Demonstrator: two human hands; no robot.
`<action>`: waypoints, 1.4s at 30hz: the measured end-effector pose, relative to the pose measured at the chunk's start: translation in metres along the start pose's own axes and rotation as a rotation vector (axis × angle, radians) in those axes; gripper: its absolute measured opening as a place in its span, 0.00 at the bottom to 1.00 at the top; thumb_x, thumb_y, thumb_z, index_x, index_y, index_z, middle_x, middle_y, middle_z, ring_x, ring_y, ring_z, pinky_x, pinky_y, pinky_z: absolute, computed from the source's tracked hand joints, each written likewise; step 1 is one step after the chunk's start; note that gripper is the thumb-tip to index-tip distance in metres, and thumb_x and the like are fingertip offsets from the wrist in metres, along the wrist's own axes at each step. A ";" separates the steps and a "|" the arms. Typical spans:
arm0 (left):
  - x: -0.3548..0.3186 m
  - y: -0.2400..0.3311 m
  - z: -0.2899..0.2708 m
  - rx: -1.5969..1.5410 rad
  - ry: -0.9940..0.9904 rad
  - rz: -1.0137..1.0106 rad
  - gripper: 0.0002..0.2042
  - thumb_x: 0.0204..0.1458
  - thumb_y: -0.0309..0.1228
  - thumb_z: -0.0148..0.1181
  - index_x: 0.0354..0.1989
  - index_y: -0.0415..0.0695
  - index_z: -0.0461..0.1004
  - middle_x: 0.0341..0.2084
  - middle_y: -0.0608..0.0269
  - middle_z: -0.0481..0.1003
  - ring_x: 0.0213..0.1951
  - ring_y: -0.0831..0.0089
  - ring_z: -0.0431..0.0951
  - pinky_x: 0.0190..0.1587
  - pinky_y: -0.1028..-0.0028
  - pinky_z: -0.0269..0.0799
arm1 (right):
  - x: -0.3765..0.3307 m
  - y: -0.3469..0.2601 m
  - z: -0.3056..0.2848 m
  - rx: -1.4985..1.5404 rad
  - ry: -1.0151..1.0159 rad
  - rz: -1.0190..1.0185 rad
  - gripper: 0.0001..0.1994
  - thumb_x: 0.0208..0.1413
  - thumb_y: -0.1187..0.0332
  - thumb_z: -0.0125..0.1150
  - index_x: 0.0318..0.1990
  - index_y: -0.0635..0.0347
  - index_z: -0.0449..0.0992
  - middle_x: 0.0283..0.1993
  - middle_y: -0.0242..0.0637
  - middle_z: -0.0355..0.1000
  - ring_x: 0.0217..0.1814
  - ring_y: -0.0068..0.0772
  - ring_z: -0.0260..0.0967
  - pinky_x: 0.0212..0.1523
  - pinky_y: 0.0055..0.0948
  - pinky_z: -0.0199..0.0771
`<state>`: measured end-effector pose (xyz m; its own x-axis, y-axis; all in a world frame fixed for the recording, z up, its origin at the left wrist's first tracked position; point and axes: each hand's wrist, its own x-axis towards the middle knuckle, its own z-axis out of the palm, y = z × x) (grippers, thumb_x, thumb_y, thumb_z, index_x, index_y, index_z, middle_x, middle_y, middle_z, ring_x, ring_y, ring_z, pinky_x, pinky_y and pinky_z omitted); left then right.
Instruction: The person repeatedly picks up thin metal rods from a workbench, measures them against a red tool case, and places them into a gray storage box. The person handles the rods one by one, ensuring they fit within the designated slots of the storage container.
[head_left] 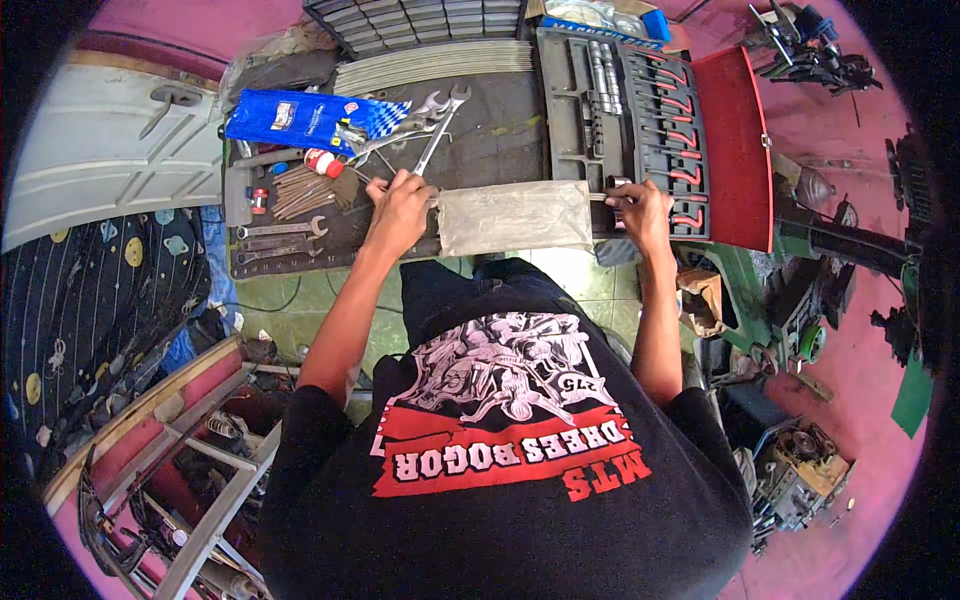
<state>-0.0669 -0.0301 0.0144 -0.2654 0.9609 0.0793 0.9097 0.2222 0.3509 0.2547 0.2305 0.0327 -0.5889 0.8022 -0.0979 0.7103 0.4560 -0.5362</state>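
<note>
My left hand [400, 208] is over the bench with its fingers curled together. A combination wrench [437, 140] lies with its lower end at those fingertips; what they grip is hidden. My right hand [643, 212] pinches a small metal tool [598, 197] whose shiny shaft points left; its exact kind is unclear. Between the hands lies a pale grey, wrinkled rectangular sheet or pack [515, 218] at the bench's front edge. Beyond my right hand sits a black tool tray [565, 130] holding sockets [604, 78] and a row of red-tipped hex keys [667, 130].
A blue packet [290, 118], a red-and-white bottle [322, 163], wooden-looking sticks [305, 193] and several wrenches [283, 232] crowd the bench's left. Long thin rods [433, 65] lie at the back below a drawer cabinet [420, 22]. A red case lid [733, 150] stands open at right.
</note>
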 end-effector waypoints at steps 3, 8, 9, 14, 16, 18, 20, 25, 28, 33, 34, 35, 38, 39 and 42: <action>0.002 0.005 -0.001 -0.021 -0.010 0.001 0.08 0.49 0.24 0.62 0.36 0.46 0.84 0.34 0.68 0.77 0.48 0.68 0.72 0.52 0.52 0.54 | -0.001 0.007 -0.001 0.058 0.012 0.022 0.06 0.51 0.63 0.70 0.36 0.47 0.88 0.30 0.35 0.81 0.44 0.41 0.72 0.53 0.44 0.55; 0.005 0.007 0.009 -0.029 0.006 -0.005 0.07 0.49 0.25 0.63 0.34 0.47 0.84 0.32 0.70 0.77 0.47 0.68 0.72 0.52 0.52 0.54 | 0.002 0.013 -0.005 -0.111 -0.025 -0.030 0.06 0.51 0.61 0.70 0.35 0.45 0.88 0.34 0.33 0.82 0.48 0.40 0.71 0.54 0.44 0.53; 0.004 0.006 0.010 -0.032 0.024 -0.009 0.06 0.48 0.25 0.64 0.34 0.48 0.84 0.32 0.70 0.77 0.46 0.68 0.72 0.52 0.52 0.54 | 0.001 0.009 -0.005 -0.149 -0.019 -0.031 0.06 0.51 0.61 0.70 0.35 0.45 0.88 0.35 0.33 0.82 0.49 0.40 0.71 0.54 0.45 0.53; 0.002 0.001 0.008 -0.094 0.046 -0.030 0.05 0.49 0.27 0.64 0.32 0.50 0.85 0.30 0.72 0.77 0.46 0.69 0.72 0.53 0.53 0.52 | -0.003 -0.021 -0.021 -0.261 -0.010 -0.058 0.10 0.52 0.61 0.69 0.43 0.44 0.86 0.43 0.30 0.81 0.53 0.39 0.69 0.54 0.49 0.53; 0.004 -0.002 0.002 -0.137 0.056 -0.040 0.04 0.49 0.29 0.64 0.31 0.50 0.85 0.30 0.73 0.77 0.46 0.70 0.73 0.53 0.54 0.52 | -0.004 -0.034 -0.027 -0.314 0.094 -0.120 0.13 0.52 0.61 0.69 0.47 0.43 0.85 0.47 0.29 0.80 0.55 0.39 0.68 0.54 0.51 0.53; 0.010 -0.005 -0.010 -0.103 0.101 -0.082 0.05 0.49 0.29 0.64 0.31 0.51 0.85 0.30 0.73 0.78 0.46 0.71 0.73 0.52 0.54 0.52 | 0.002 -0.052 -0.031 -0.290 0.143 -0.136 0.15 0.53 0.61 0.69 0.50 0.43 0.84 0.49 0.28 0.80 0.56 0.38 0.67 0.55 0.51 0.53; 0.017 -0.010 -0.021 -0.096 0.148 -0.111 0.05 0.50 0.31 0.64 0.32 0.51 0.86 0.31 0.73 0.79 0.47 0.71 0.73 0.52 0.53 0.52 | 0.012 -0.068 -0.026 -0.272 0.175 -0.165 0.16 0.53 0.62 0.68 0.51 0.44 0.83 0.51 0.27 0.79 0.57 0.38 0.67 0.55 0.50 0.53; 0.052 -0.035 -0.041 -0.078 0.218 -0.086 0.05 0.50 0.34 0.65 0.31 0.52 0.86 0.32 0.73 0.81 0.48 0.70 0.75 0.52 0.52 0.52 | 0.048 -0.129 0.005 -0.194 0.082 -0.297 0.16 0.55 0.62 0.66 0.52 0.45 0.82 0.50 0.29 0.79 0.57 0.41 0.66 0.56 0.50 0.52; 0.078 -0.051 -0.047 -0.051 0.301 -0.036 0.05 0.51 0.35 0.65 0.32 0.52 0.86 0.33 0.72 0.81 0.48 0.69 0.75 0.52 0.50 0.53 | 0.077 -0.166 0.030 -0.226 0.079 -0.383 0.17 0.56 0.62 0.65 0.55 0.44 0.81 0.52 0.29 0.79 0.59 0.40 0.66 0.57 0.49 0.53; 0.126 -0.083 -0.044 0.019 0.347 0.029 0.05 0.50 0.32 0.65 0.34 0.51 0.86 0.35 0.70 0.82 0.50 0.67 0.74 0.54 0.49 0.53 | 0.132 -0.199 0.084 -0.314 0.094 -0.472 0.19 0.57 0.62 0.65 0.56 0.45 0.79 0.52 0.28 0.78 0.58 0.41 0.67 0.55 0.60 0.56; 0.135 -0.088 -0.042 0.040 0.355 0.034 0.05 0.50 0.31 0.65 0.34 0.51 0.86 0.35 0.70 0.82 0.50 0.67 0.74 0.54 0.49 0.53 | 0.141 -0.201 0.093 -0.325 0.104 -0.491 0.19 0.57 0.62 0.65 0.56 0.46 0.79 0.52 0.27 0.78 0.57 0.41 0.68 0.56 0.64 0.56; 0.144 -0.091 -0.039 0.061 0.362 0.040 0.05 0.50 0.31 0.65 0.34 0.51 0.85 0.35 0.69 0.82 0.51 0.66 0.73 0.54 0.49 0.53 | 0.150 -0.202 0.102 -0.348 0.116 -0.498 0.19 0.57 0.62 0.65 0.56 0.46 0.79 0.53 0.27 0.78 0.57 0.41 0.68 0.56 0.64 0.56; 0.158 -0.101 -0.032 0.070 0.340 0.008 0.06 0.50 0.30 0.64 0.34 0.50 0.85 0.35 0.66 0.82 0.50 0.65 0.73 0.54 0.49 0.53 | 0.167 -0.214 0.121 -0.411 0.113 -0.514 0.19 0.58 0.61 0.63 0.57 0.45 0.78 0.55 0.27 0.77 0.59 0.39 0.68 0.58 0.63 0.55; 0.162 -0.101 -0.031 0.078 0.334 -0.009 0.06 0.50 0.30 0.63 0.35 0.49 0.85 0.35 0.66 0.82 0.50 0.65 0.73 0.54 0.49 0.53 | 0.171 -0.216 0.125 -0.426 0.114 -0.516 0.18 0.58 0.61 0.63 0.57 0.45 0.78 0.54 0.27 0.77 0.59 0.38 0.68 0.58 0.63 0.55; 0.171 -0.102 -0.026 0.113 0.299 -0.007 0.07 0.49 0.28 0.63 0.35 0.49 0.85 0.37 0.65 0.81 0.51 0.63 0.73 0.55 0.49 0.55 | 0.181 -0.218 0.131 -0.422 0.137 -0.548 0.18 0.58 0.61 0.62 0.56 0.45 0.79 0.51 0.28 0.77 0.59 0.36 0.67 0.59 0.61 0.56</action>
<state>-0.2130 0.1072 0.0165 -0.3384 0.8718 0.3541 0.9329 0.2615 0.2477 -0.0573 0.2253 0.0219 -0.8704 0.4431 0.2149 0.4305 0.8965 -0.1048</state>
